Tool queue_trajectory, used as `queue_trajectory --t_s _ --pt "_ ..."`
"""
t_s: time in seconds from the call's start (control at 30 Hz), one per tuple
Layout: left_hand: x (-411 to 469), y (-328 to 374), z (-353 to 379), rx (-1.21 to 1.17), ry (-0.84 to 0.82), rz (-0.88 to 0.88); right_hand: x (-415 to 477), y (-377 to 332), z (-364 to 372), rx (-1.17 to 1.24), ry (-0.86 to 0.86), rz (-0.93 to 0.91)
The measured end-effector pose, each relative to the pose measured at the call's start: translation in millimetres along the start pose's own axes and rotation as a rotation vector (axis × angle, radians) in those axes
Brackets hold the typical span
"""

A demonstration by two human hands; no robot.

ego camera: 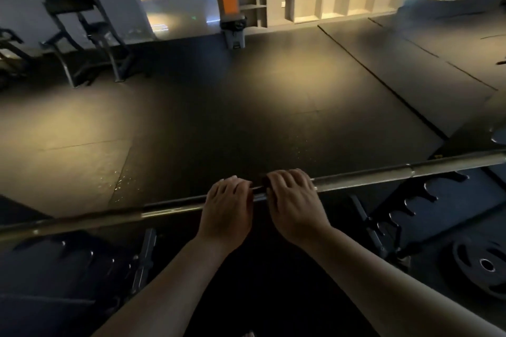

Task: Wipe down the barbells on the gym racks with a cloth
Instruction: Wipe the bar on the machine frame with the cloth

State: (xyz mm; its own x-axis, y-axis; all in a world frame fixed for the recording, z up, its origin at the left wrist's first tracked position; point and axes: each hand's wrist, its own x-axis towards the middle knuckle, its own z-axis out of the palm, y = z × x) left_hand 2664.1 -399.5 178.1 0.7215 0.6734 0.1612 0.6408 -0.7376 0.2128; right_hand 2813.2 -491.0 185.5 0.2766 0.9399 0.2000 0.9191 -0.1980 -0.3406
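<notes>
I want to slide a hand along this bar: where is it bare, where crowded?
The barbell is bare from the right hand out to the right collar, and from the left hand out to the left collar. The middle is crowded: both hands grip it side by side, a narrow gap between.

My left hand (227,205) and right hand (294,200) grip the barbell (356,179) side by side, leaving it free outward to each sleeve (451,165), rack hooks (427,191) crowding below right, open floor mat (219,117) beyond.
</notes>
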Motion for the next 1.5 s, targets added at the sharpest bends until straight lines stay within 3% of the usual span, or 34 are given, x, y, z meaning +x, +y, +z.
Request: queue_trajectory --t_s 0.07,0.13,0.23,0.33,0.53,0.77,1.0,1.1,1.2,1.4,1.5 --pt "-4 -1 0 0.016 -0.023 -0.019 5 -3 -7 0.014 -0.12 -0.111" --pt "-7 -2 -1 0.013 -0.01 -0.041 8 12 -14 0.012 -0.121 -0.13" --pt "-14 -4 0 -0.002 0.04 -0.09 1 30 -17 -0.03 0.005 -0.004" --pt "-18 -2 2 0.002 0.029 -0.135 -1 10 -6 -0.062 -0.004 0.081" --pt "-24 -2 5 0.018 -0.034 -0.121 14 -8 -3 -0.021 -0.193 -0.176" --pt "-35 -18 -1 -0.054 0.057 -0.173 3 -6 6 -0.046 -0.033 0.083" --pt "-39 -29 -1 -0.038 0.054 -0.104 19 -22 7 -0.071 -0.197 -0.212" --pt "-43 -45 0 -0.065 0.115 -0.158 16 -9 4 -0.116 -0.094 -0.069" --pt "-45 -57 1 -0.061 0.143 -0.186 19 -32 13 -0.075 -0.096 0.105" --pt "-49 -61 2 -0.01 0.1 -0.118 38 -76 26 -0.05 -0.272 -0.157" --pt "-51 -72 -2 -0.041 0.144 -0.154 33 -57 19 -0.105 -0.186 -0.12"
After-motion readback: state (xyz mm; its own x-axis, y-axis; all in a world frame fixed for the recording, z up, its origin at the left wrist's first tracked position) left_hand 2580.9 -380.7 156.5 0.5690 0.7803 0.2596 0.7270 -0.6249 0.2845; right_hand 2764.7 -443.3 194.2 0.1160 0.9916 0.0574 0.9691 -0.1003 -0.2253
